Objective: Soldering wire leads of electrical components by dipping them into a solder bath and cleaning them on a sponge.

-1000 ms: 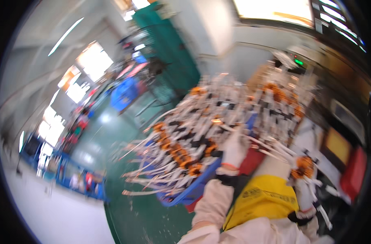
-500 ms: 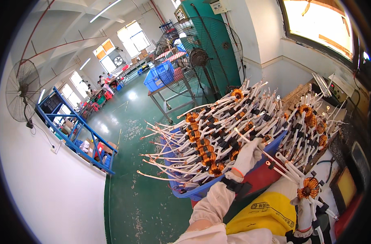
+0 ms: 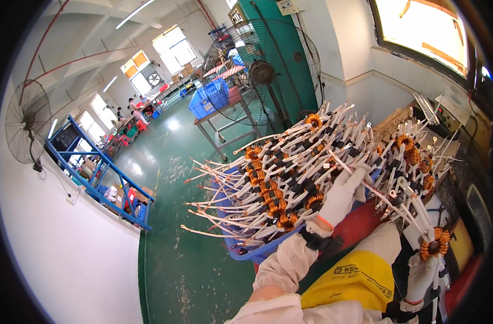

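Observation:
My left hand (image 3: 346,191), in a white glove, is closed around a white cable (image 3: 385,197) at the right rim of a blue crate. One end of that cable sticks out above the fingers; the other runs toward my right hand. My right hand (image 3: 420,276), also gloved, holds a copper-wound ring coil (image 3: 434,244) at the lower right, its white leads with ring terminals pointing up. The coil partly covers those fingers. Many similar coils with white leads (image 3: 273,200) fill the blue crate (image 3: 257,249), in front of my left hand.
More coils (image 3: 411,154) are heaped right of the crate, below the window. A large floor fan (image 3: 262,73) stands behind the crate, and a blue bin (image 3: 209,100) rests on a metal table. To the left is a blue rack (image 3: 100,173). People (image 3: 134,108) are far back.
My left hand has moved slightly up and right with the white cable. My right hand and its coil have shifted right, away from my body's middle.

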{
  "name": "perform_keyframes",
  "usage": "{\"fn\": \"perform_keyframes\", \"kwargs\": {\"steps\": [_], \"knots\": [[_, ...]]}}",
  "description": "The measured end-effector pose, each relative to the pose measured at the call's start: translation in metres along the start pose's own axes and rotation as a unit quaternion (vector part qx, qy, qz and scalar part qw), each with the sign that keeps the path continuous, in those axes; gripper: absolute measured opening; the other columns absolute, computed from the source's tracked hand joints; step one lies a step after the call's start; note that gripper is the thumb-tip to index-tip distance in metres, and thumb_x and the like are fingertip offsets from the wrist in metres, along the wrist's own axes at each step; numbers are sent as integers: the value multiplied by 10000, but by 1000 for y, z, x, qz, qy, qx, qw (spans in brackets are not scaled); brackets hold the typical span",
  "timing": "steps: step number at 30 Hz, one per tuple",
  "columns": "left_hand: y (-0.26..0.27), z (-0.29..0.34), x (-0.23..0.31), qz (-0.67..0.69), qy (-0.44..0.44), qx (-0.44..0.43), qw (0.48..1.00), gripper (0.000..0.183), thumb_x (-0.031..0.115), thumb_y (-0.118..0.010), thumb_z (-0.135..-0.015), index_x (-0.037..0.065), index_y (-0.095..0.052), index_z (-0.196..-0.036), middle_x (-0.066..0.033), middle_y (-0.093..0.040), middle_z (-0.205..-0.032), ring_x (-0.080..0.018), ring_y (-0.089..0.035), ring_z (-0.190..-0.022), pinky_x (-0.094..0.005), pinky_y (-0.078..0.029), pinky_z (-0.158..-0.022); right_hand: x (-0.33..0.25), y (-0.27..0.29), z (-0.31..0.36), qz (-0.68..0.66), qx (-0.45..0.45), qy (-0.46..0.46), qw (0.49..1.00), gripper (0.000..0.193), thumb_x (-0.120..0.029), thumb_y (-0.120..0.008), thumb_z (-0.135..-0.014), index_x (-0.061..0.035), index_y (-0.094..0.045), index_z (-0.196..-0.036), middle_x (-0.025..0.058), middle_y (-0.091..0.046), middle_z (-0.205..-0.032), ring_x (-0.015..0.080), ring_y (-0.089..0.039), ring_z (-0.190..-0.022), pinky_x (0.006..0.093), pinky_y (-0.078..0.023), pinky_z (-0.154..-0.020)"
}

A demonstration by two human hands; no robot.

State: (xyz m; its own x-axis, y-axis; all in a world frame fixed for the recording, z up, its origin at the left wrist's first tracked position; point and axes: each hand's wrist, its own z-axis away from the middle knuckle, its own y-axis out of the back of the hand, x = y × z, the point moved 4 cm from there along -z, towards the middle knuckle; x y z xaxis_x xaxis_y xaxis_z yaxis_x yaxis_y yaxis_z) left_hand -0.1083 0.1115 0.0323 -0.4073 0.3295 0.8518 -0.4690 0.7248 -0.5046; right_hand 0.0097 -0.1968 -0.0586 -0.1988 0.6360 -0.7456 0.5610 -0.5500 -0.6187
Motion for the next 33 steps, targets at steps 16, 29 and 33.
{"fn": "perform_keyframes", "kwargs": {"steps": [16,29,33], "knots": [[-83,60,-19,19,140,-93,986,344,306,-468,-958,8,-499,-1126,-30,-565,-887,-99,-559,-701,-243,-471,-668,-24,-1,20,143,5,38,989,377,-303,-554,-897,11,-457,-1082,97,-524,-749,188,-530,-643,301,-439,-558],[-67,66,-27,135,88,-52,986,238,162,-473,-940,20,-498,-1130,-29,-551,-971,-88,-513,-888,-230,-407,-832,-28,4,16,119,16,77,990,355,-298,-553,-893,-15,-463,-1086,81,-534,-856,182,-522,-667,301,-437,-576],[-68,66,-22,239,46,-86,966,190,132,-498,-923,51,-517,-1093,-26,-570,-972,-101,-521,-838,-251,-436,-809,-25,17,16,132,-25,74,988,346,-306,-527,-905,-19,-461,-1086,73,-521,-845,172,-504,-661,291,-413,-584]]}}
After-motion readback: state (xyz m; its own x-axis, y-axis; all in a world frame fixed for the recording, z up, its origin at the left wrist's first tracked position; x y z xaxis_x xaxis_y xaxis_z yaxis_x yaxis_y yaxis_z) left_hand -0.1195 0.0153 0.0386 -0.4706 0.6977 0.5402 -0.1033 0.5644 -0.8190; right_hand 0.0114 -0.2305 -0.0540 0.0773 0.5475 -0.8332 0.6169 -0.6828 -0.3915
